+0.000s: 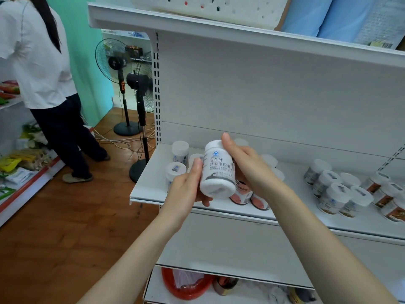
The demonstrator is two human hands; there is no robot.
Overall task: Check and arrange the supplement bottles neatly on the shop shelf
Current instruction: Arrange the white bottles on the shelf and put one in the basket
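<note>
A white supplement bottle [218, 170] with a grey-black label is held tilted, cap away from me, above the front edge of the white shelf [151, 185]. My left hand [186, 187] grips its lower left side and base, thumb up along the label. My right hand [247, 165] grips its right side, with a finger reaching past the cap. Behind my hands stand more white bottles [180, 151], and two bottles with pink labels [241, 195] show under my right wrist. A loose group of white-capped bottles [337, 189] stands further right on the same shelf.
A person in a white shirt [41, 69] stands at the left by another shelf of packaged goods [19, 163]. Two standing fans [140, 88] and floor cables are beside the shelf's left end. A red basin [186, 286] lies on the lower shelf. Pillows fill the top shelf.
</note>
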